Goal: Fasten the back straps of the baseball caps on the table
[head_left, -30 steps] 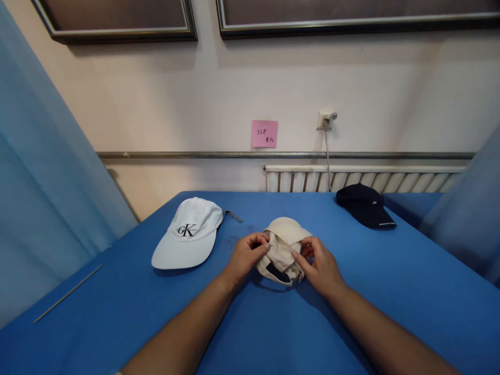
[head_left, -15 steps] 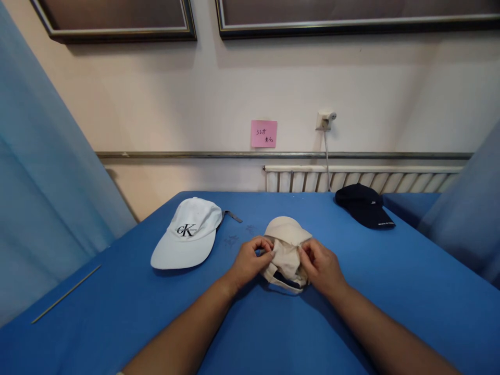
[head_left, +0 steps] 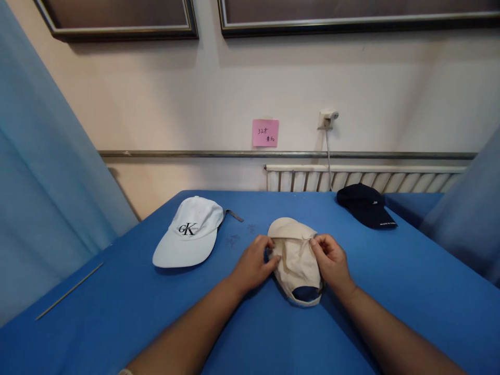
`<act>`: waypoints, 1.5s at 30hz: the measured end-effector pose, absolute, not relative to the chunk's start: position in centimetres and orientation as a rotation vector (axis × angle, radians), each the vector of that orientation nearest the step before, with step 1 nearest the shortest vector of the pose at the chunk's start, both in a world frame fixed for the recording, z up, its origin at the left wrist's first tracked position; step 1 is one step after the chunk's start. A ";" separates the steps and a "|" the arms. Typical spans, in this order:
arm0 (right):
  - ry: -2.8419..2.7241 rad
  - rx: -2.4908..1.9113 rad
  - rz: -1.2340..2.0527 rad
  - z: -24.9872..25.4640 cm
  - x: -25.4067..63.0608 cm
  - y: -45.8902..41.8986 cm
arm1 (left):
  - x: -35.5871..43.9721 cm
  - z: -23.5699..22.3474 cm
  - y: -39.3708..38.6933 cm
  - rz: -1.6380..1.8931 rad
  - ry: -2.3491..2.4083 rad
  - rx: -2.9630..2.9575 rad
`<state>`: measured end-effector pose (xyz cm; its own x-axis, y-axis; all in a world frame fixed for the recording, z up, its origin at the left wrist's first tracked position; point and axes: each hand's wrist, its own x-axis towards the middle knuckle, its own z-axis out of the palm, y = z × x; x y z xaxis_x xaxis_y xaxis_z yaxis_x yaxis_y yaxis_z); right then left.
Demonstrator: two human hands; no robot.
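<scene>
Blue counter (head_left: pixel 281 338): beige cap (head_left: pixel 299 260), midway between side edges; right grip (head_left: pixel 334 264) pinching its brim's corner; left grip (head_left: pixel 253 264) touching its side, closure unclear. White cap (head_left: pixel 195 229), near left edge; black cap (head_left: pixel 361 203), far right corner.

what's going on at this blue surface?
A person is handling a beige cap with both bare hands. The right hand pinches it near the brim's right end; the left hand is at its left side, its grip unclear. The brim points away from the person, the back opening toward them. On the blue surface, a white cap and a thin stick lie to the left, a dark cap at the far right.
</scene>
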<state>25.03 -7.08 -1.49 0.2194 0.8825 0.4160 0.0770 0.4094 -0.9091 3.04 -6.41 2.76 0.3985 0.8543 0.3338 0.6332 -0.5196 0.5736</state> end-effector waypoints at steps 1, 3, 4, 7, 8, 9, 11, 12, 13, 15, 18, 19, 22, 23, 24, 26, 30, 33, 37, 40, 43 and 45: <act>-1.242 -1.012 0.718 -1.6 25.0 -7.1 | 2.9 2.4 -6.1 0.880 1.355 2.257; -1.272 -1.013 0.715 -1.8 25.0 -7.1 | 2.6 1.7 -5.4 0.863 1.460 2.165; -1.290 -1.014 0.715 -1.9 24.9 -7.1 | 2.5 1.5 -5.2 0.842 1.494 2.132; -1.324 -1.017 0.716 -2.2 24.7 -7.2 | 2.4 0.9 -5.0 0.795 1.560 2.099; -1.330 -1.015 0.716 -2.3 24.6 -7.2 | 2.5 0.8 -5.0 0.787 1.586 2.097; -1.333 -1.010 0.714 -2.3 24.5 -7.3 | 2.5 0.7 -5.0 0.778 1.607 2.095; -1.330 -1.000 0.709 -2.4 24.4 -7.3 | 2.6 0.5 -5.0 0.746 1.621 2.098; -1.324 -0.997 0.711 -2.4 24.4 -7.3 | 2.7 0.3 -4.9 0.726 1.616 2.102; -1.316 -0.995 0.715 -2.4 24.4 -7.3 | 2.7 0.2 -4.8 0.707 1.608 2.108; -1.299 -0.997 0.725 -2.4 24.4 -7.3 | 2.7 0.1 -4.7 0.675 1.597 2.118; -1.287 -1.001 0.737 -2.4 24.5 -7.3 | 2.8 0.5 -4.8 0.706 1.600 2.116; -1.283 -1.001 0.738 -2.4 24.4 -7.2 | 2.9 0.7 -4.9 0.736 1.596 2.111; -1.274 -0.989 0.753 -2.5 24.3 -7.2 | 3.3 1.7 -5.6 0.823 1.514 2.076; -1.274 -0.985 0.761 -2.6 24.2 -7.2 | 3.5 1.9 -5.9 0.838 1.464 2.056; -1.279 -0.984 0.768 -2.7 24.1 -7.1 | 3.7 2.1 -6.2 0.841 1.408 2.031; -1.292 -0.989 0.771 -2.8 24.0 -7.1 | 4.2 2.3 -6.5 0.818 1.308 1.969; -1.317 -1.001 0.752 -2.8 24.1 -7.2 | 4.5 2.2 -6.8 0.810 1.259 1.914; -1.336 -1.028 0.712 -2.7 24.2 -7.3 | 4.1 3.0 -7.1 0.871 1.341 2.041; -1.369 -1.058 0.691 -2.4 24.2 -7.3 | 3.2 4.8 -7.9 0.945 1.506 2.321; -1.381 -1.041 0.705 -2.3 24.1 -7.3 | 3.0 5.7 -8.1 0.898 1.508 2.324; -1.380 -1.030 0.685 -2.0 24.1 -7.5 | 3.0 5.8 -7.9 0.772 1.309 2.204; -1.408 -1.027 0.618 -1.7 24.2 -7.8 | 2.9 5.9 -7.7 0.716 1.192 2.140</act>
<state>24.21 -7.82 -1.68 0.1187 0.8606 0.4953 0.2178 0.4641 -0.8586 2.88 -7.70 5.86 0.4563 0.8732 0.1709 0.5611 -0.4315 0.7064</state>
